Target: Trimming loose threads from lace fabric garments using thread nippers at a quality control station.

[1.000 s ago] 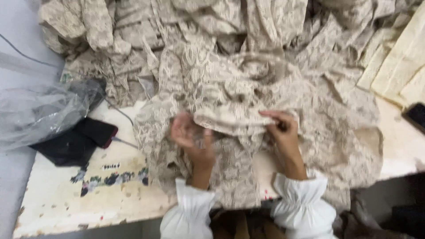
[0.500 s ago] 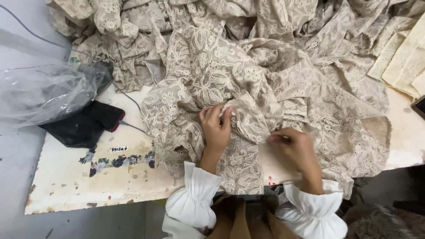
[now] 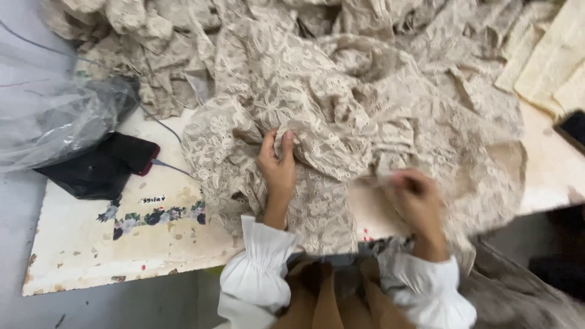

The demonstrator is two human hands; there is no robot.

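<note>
A: Right, where was the lace at that moment?

B: The beige floral lace fabric [image 3: 341, 103] lay heaped across the worn white table [image 3: 122, 244], covering most of it and spilling over the near edge by the person's lap.

A: And the left hand?

B: The left hand [image 3: 278, 163] was pressed into a fold near the lace's left border. Fingers curled, thumb and forefinger pinched closed on a ridge of the cloth.

A: The right hand?

B: The right hand [image 3: 416, 198] was blurred, low on the lace near the table's front edge. Fingers looked bent inward against the cloth; I could not tell whether they gripped it or held anything small.

A: Sleeves?

B: White gathered cuffs [image 3: 261, 268] on both wrists.

A: What else was around?

B: To the left of the lace, a black phone-like case with a red edge [image 3: 131, 152] on a dark cloth, a thin cable [image 3: 164, 164] running from it under the lace. Beyond that, a crumpled clear plastic bag [image 3: 55, 122]. Top right, folded cream fabric pieces [image 3: 548, 55]. A strip of floral print [image 3: 152, 216] marked the bare tabletop.
</note>
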